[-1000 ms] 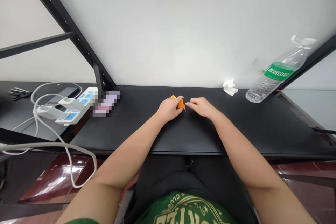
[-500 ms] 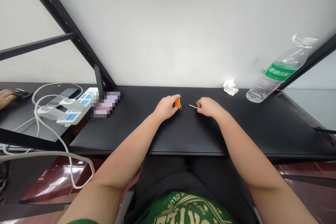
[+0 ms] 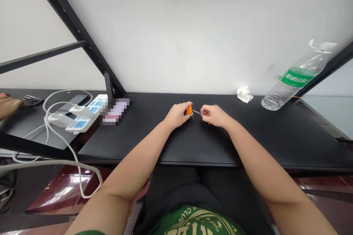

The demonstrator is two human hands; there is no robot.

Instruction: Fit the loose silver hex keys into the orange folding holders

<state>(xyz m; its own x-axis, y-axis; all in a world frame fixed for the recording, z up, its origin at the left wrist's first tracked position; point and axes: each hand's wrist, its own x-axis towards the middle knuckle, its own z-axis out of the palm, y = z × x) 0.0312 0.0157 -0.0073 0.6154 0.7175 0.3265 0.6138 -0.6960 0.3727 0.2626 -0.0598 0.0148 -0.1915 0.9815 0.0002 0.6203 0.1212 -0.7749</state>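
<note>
My left hand point(image 3: 178, 115) is closed around a small orange piece point(image 3: 189, 109), most of it hidden by my fingers. Short thin metal ends point(image 3: 192, 115) stick out of its right side. Just to the right, my right hand point(image 3: 213, 115) pinches a thin metal rod point(image 3: 196, 112), which looks like a hex key. The rod's free tip points left and lies close to the orange piece; whether they touch I cannot tell. Both hands are over the middle of the black desk point(image 3: 193, 143).
A large clear bottle point(image 3: 292, 80) with a green label leans at the right, near a crumpled tissue point(image 3: 244, 94). At the left are a blurred-out pinkish item point(image 3: 117, 112), a white power strip point(image 3: 88, 115) with cables, a phone point(image 3: 78, 100) and another person's hand point(image 3: 9, 106).
My right hand has moved left and turned, bringing the rod's tip nearer to the orange piece. The other person's hand at the left has shifted. The view has moved slightly.
</note>
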